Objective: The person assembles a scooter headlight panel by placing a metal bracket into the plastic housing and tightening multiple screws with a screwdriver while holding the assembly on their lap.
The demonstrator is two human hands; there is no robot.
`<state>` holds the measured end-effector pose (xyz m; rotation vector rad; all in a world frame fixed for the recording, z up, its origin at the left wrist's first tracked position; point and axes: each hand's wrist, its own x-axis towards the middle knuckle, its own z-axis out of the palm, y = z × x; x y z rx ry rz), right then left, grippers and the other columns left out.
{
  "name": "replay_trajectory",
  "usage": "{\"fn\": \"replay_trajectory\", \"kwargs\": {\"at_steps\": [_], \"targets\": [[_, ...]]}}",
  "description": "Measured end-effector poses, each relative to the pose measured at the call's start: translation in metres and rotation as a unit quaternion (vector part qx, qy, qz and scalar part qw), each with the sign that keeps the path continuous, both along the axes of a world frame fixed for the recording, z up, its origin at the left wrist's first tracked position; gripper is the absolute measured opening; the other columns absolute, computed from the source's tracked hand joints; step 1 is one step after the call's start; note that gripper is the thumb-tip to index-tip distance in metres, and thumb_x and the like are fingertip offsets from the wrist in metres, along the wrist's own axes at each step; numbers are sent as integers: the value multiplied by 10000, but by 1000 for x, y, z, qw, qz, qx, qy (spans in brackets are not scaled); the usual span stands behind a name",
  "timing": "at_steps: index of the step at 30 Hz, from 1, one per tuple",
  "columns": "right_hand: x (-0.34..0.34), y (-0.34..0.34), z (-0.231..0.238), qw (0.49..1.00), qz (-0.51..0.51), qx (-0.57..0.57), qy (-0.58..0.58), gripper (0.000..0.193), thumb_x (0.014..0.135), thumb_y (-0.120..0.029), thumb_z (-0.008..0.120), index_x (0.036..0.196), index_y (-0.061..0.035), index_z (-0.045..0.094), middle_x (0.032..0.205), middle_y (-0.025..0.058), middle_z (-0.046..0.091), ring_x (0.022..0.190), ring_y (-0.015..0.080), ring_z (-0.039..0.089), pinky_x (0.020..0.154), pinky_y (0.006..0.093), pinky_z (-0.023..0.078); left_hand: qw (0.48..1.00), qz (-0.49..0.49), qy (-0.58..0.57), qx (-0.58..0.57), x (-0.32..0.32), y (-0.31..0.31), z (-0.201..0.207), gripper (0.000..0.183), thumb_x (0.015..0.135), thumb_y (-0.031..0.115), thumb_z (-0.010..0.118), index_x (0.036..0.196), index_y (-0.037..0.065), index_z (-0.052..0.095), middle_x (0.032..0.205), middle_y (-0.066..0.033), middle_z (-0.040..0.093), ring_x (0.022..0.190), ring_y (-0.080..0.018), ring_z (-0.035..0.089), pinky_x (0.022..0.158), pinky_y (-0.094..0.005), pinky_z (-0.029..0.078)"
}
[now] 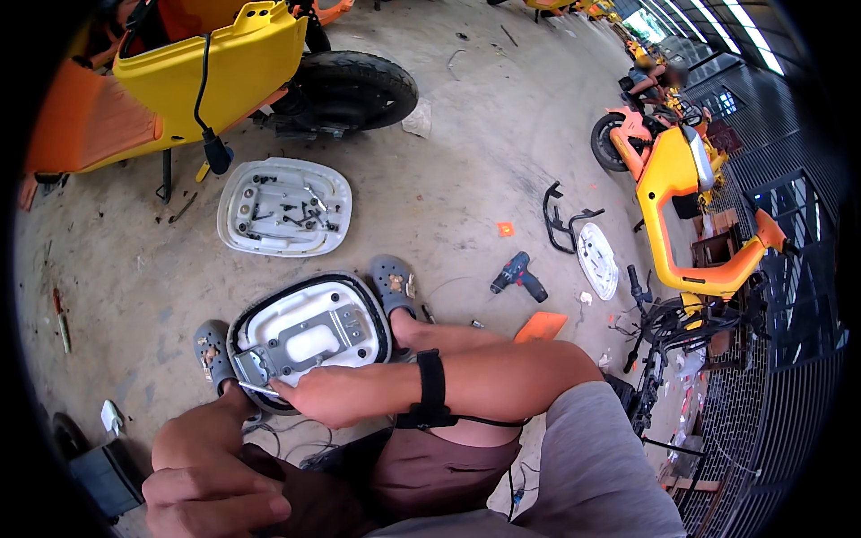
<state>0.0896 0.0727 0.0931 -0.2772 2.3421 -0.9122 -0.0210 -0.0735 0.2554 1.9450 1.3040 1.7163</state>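
Note:
Between my feet on the floor lies a rounded white shell (pixel 359 309) with a black rim. A grey metal bracket plate (pixel 285 351) sits inside it, with a silver latch-like piece (pixel 255 366) at its lower left. My right hand (pixel 327 395) is closed around a thin silver rod (pixel 258 388), which points left across the shell's near edge. The rod's far end lies close to the latch-like piece; I cannot tell whether they touch. At the lower left, my left hand (pixel 215 504) is closed by my left knee, its fingers curled; whatever they may hold is hidden.
Beyond the shell lies a white tray-like cover (pixel 231 208) holding several bolts and small parts. A cordless drill (pixel 518 276) and an orange panel (pixel 542 326) are to the right. Yellow scooters (pixel 211 81) stand far left and right, near a black tubular frame (pixel 558 226).

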Motion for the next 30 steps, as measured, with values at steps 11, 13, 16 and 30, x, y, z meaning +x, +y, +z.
{"fn": "replay_trajectory", "kwargs": {"at_steps": [11,13,16,30], "targets": [[-4,-8,22,1000,-12,5,22,709,691,55,603,1366,125,397,766,266,645,777,421,660,632,476,517,998,-48,51,3,-2,-6,-5,369,930,146,578,1237,-4,437,913,-266,611,653,-337,617,540,-420,581],[-8,-5,45,996,-58,-61,-4,639,692,57,602,1316,56,470,782,267,650,802,438,655,655,495,517,984,15,82,158,2,-3,-33,502,945,172,576,1416,187,402,962,-254,633,660,-354,638,551,-417,587],[-13,-7,47,980,-161,-101,56,351,743,-61,619,1088,-10,586,831,253,668,837,449,649,721,515,509,981,142,48,120,18,5,-31,287,876,58,485,1142,3,579,820,-140,625,618,-199,551,498,-348,422],[-17,52,76,717,-554,-403,130,631,936,2,480,1519,-99,260,1033,106,590,761,138,591,685,279,503,935,85,198,-282,24,19,-33,369,750,17,702,1117,28,668,952,-160,677,837,-350,651,729,-414,527]]}}
